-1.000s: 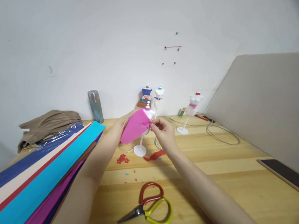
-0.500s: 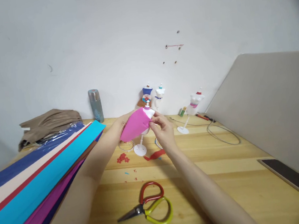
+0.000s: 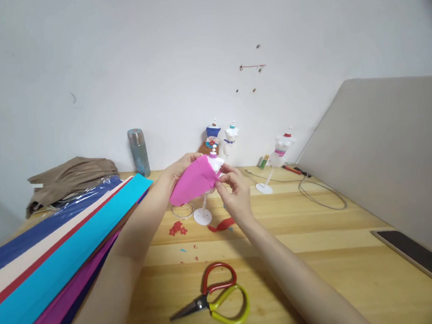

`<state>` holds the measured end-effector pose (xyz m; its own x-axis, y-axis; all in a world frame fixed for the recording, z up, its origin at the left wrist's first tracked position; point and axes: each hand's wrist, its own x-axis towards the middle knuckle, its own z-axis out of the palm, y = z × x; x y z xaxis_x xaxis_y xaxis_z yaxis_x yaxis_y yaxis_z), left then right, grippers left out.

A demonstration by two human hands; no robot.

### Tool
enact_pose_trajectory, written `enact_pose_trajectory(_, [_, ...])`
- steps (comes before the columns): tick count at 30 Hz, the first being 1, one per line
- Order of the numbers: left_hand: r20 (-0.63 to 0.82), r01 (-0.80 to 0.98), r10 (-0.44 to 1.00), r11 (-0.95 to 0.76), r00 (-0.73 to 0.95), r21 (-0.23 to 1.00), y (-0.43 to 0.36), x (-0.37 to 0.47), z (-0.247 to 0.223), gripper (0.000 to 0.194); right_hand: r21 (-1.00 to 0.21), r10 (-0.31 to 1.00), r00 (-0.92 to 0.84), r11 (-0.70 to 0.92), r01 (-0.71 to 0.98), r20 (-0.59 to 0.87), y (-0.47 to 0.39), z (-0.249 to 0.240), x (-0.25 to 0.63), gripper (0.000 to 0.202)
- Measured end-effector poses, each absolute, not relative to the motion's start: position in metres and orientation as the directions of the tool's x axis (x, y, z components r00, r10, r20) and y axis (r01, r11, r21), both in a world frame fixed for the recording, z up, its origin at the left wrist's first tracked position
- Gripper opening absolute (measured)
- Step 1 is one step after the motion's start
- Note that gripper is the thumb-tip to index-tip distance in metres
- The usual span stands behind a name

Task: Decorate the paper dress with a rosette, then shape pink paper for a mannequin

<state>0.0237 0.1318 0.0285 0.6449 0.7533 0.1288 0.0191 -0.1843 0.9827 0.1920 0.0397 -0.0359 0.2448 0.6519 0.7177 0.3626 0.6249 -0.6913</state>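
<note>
A pink sheet [image 3: 193,181] lies against the front of a small white mannequin [image 3: 216,162] on a round-based stand [image 3: 202,216]. Behind the sheet's upper left part is my left hand [image 3: 181,167], its fingers closed on the sheet and partly hidden by it. My right hand [image 3: 234,187] pinches the sheet's right edge beside the torso. Red flower-shaped pieces [image 3: 177,229] and a red strip [image 3: 222,226] lie on the table below. Nearer to me rest scissors [image 3: 212,298] with one red and one yellow handle.
Coloured sheets [image 3: 67,225] fill the left, near brown cloth [image 3: 75,175] and a flask [image 3: 139,152]. More mannequins [image 3: 212,131] [image 3: 230,133] [image 3: 284,144] stand behind. At right are a cable [image 3: 324,204], a grey panel [image 3: 386,153] and a phone [image 3: 417,253].
The pink sheet's lower left end has shifted slightly left, and a fold shows near its top. More of my left hand's fingers show above it. My right hand has moved slightly left.
</note>
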Motion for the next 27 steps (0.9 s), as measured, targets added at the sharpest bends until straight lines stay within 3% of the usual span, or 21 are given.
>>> enact_pose_trajectory(4, [0.19, -0.226, 0.719, -0.047, 0.668, 0.973, 0.15, 0.015, 0.021, 0.036, -0.634, 0.607, 0.227, 0.625, 0.456, 0.761, 0.038, -0.037, 0.19, 0.012])
enact_pose_trajectory(9, [0.236, -0.307, 0.682, -0.017, 0.692, 0.951, 0.15, 0.004, 0.025, 0.059, -0.562, 0.551, 0.194, 0.647, 0.516, 0.812, 0.038, -0.04, 0.187, 0.011])
enact_pose_trajectory(16, [0.275, -0.105, 0.587, -0.307, 0.761, 0.946, 0.123, -0.009, 0.05, 0.078, -0.563, 0.551, 0.196, 0.645, 0.516, 0.811, 0.039, -0.042, 0.189, 0.014])
enact_pose_trajectory(21, [0.317, 0.059, 0.611, -0.514, 0.725, 0.856, 0.119, -0.005, 0.056, 0.073, -0.621, 0.608, 0.205, 0.625, 0.473, 0.767, 0.04, -0.042, 0.189, 0.014])
enact_pose_trajectory(27, [0.33, 0.135, 0.681, -0.534, 0.654, 0.834, 0.117, 0.004, 0.051, 0.061, -0.775, 0.747, 0.222, 0.569, 0.275, 0.627, 0.044, -0.047, 0.19, 0.016])
